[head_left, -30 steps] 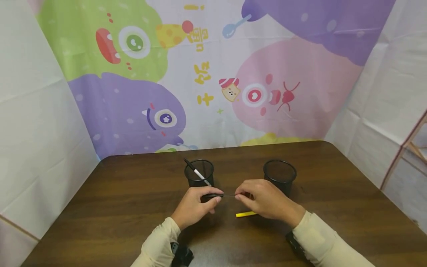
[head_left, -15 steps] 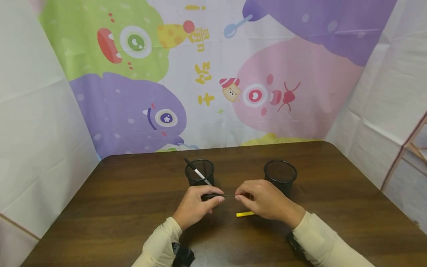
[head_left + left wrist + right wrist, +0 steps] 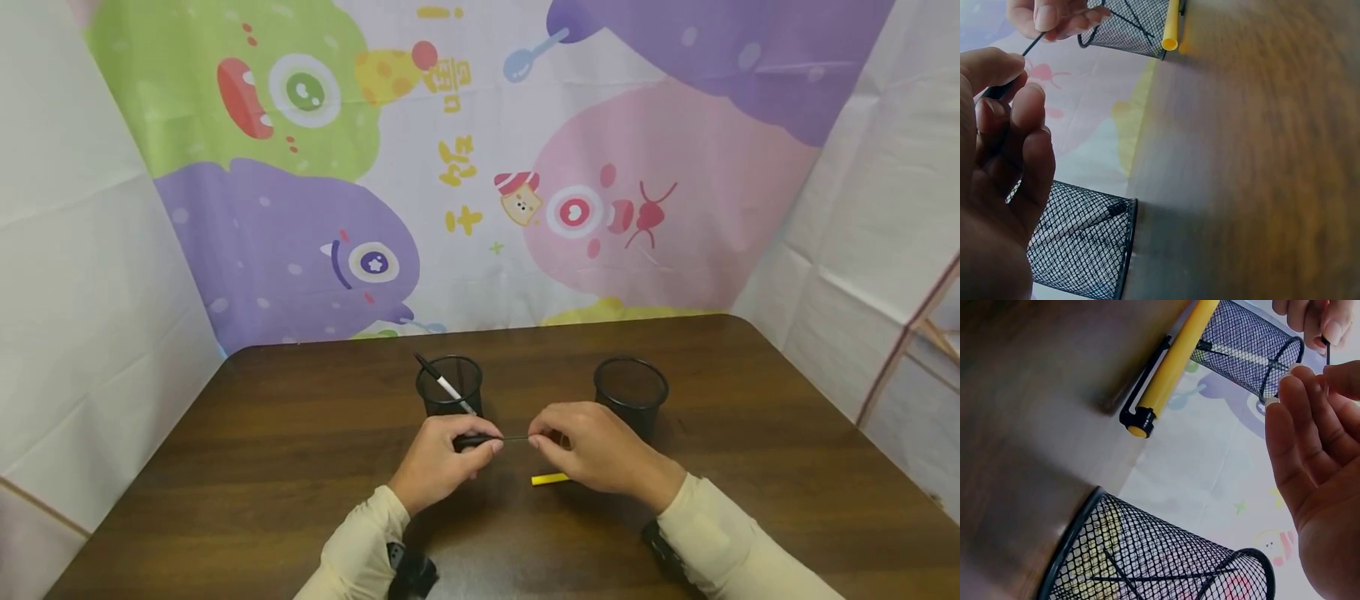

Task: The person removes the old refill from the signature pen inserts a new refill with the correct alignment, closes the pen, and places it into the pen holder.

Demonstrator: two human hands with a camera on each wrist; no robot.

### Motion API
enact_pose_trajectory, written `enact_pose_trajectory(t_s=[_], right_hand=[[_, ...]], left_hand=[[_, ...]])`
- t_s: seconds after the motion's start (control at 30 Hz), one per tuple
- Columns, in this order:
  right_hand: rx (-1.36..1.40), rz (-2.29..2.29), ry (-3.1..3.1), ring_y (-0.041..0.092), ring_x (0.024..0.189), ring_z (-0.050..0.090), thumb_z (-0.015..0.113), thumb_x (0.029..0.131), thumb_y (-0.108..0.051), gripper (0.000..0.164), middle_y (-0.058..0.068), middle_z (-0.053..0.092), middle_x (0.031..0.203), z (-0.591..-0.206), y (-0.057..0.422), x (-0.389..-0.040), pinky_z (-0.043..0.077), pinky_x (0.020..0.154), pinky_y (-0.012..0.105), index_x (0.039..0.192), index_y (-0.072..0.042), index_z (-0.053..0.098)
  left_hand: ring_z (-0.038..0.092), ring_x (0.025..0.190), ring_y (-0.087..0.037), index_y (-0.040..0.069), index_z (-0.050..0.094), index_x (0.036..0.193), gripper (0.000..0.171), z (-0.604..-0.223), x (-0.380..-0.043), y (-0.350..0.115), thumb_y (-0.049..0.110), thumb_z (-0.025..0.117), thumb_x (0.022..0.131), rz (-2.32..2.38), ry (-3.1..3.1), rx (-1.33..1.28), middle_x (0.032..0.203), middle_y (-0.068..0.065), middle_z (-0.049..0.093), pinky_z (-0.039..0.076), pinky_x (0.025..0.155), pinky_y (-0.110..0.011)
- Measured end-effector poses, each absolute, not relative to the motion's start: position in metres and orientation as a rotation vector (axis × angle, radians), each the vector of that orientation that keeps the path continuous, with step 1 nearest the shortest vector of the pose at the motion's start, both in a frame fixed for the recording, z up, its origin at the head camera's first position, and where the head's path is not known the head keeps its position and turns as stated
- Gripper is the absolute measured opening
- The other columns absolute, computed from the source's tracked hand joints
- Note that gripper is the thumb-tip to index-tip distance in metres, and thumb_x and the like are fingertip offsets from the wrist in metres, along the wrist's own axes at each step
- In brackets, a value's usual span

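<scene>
A thin dark rod (image 3: 515, 437) bridges the gap between both hands, level above the table. My left hand (image 3: 431, 458) grips the thicker black piece (image 3: 471, 442) at the rod's left end. The rod's right end is pinched by the thumb and fingertips of my right hand (image 3: 592, 446). Below the right hand lies a yellow pen barrel (image 3: 550, 479), partly hidden by that hand. Its hollow end (image 3: 1170, 44) faces the left wrist camera. The right wrist view shows its black clip (image 3: 1141, 387) and yellow-tipped end.
Behind the left hand stands a black mesh pen cup (image 3: 450, 408) with a white-and-black marker (image 3: 447, 387) leaning in it. Another mesh cup (image 3: 637, 408) stands behind the right hand; dark lines show through its mesh, unclear what. A printed cloth (image 3: 465, 275) backs the brown table (image 3: 262, 467).
My left thumb has edged slightly to the right along the black piece. The right hand, the cups and the yellow barrel stay where they were.
</scene>
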State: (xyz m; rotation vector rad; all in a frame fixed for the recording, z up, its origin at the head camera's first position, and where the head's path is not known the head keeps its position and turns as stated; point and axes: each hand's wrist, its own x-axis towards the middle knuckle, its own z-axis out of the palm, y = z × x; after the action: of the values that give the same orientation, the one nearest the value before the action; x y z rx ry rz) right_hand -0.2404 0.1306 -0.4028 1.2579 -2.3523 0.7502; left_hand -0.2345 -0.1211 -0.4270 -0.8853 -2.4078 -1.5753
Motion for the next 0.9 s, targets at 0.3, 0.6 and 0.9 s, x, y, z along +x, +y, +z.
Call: enact_pose_trajectory(t_s=[0.3, 0.6, 0.9], right_hand=[[1.250, 0.750, -2.371, -0.003, 0.072, 0.056, 0.071, 0.094, -0.013, 0.008, -0.016, 0.064, 0.085, -0.401, 0.132, -0.241, 0.051, 0.064, 0.020, 0.092, -0.021, 0.069], [1.240, 0.748, -2.382, -0.002, 0.072, 0.055, 0.071, 0.094, -0.013, 0.008, -0.016, 0.063, 0.084, -0.401, 0.134, -0.242, 0.051, 0.064, 0.021, 0.092, -0.020, 0.069], [1.228, 0.743, -2.400, -0.002, 0.072, 0.056, 0.070, 0.095, -0.014, 0.007, -0.016, 0.063, 0.085, -0.401, 0.136, -0.242, 0.051, 0.064, 0.021, 0.092, -0.020, 0.069]], left_hand=[[0.058, 0.052, -0.007, 0.006, 0.073, 0.094, 0.010, -0.400, -0.215, -0.116, -0.002, 0.070, 0.091, -1.570, -2.356, -0.930, 0.075, -0.004, 0.066, 0.050, 0.047, -0.027], [0.057, 0.051, -0.005, 0.007, 0.072, 0.092, 0.012, -0.399, -0.215, -0.116, -0.005, 0.068, 0.090, -1.569, -2.363, -0.917, 0.073, -0.003, 0.065, 0.051, 0.048, -0.026], [0.057, 0.051, -0.006, 0.008, 0.071, 0.091, 0.012, -0.400, -0.216, -0.116, -0.004, 0.069, 0.090, -1.547, -2.364, -0.899, 0.071, -0.001, 0.064, 0.050, 0.048, -0.025]])
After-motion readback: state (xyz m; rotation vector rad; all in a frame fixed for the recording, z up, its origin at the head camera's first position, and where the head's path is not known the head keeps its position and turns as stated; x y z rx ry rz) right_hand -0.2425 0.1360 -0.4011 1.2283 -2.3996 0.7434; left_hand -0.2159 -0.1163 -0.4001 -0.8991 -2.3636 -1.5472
